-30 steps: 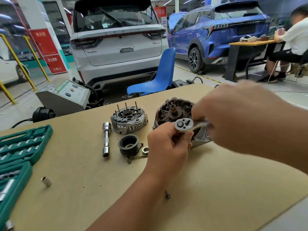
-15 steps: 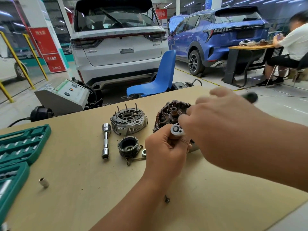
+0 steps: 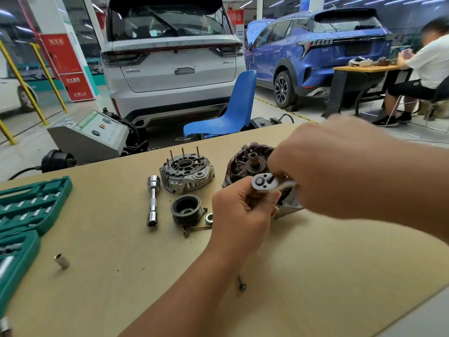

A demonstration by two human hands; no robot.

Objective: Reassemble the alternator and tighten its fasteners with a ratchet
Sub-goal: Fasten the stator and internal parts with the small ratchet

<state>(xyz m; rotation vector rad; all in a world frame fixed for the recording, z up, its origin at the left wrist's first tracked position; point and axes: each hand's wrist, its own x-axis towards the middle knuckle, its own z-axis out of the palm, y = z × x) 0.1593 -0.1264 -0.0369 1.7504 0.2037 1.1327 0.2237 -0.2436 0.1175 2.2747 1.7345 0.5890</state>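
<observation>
Swinging the ratchet [image 3: 266, 183] handle back with my right hand [image 3: 340, 166], head showing again, left hand [image 3: 240, 212] pinching under it; I'm likely still setting the tool. Behind it the alternator [image 3: 245, 164] stands open, its cover [image 3: 187, 172] just left.

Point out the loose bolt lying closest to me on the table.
The lone dark bolt beside the left forearm; the other bolts lie farther back, clustered by the pulley.

two hands [image 3: 243, 212], one ratchet [image 3: 263, 183], two cars [image 3: 170, 57]
</observation>
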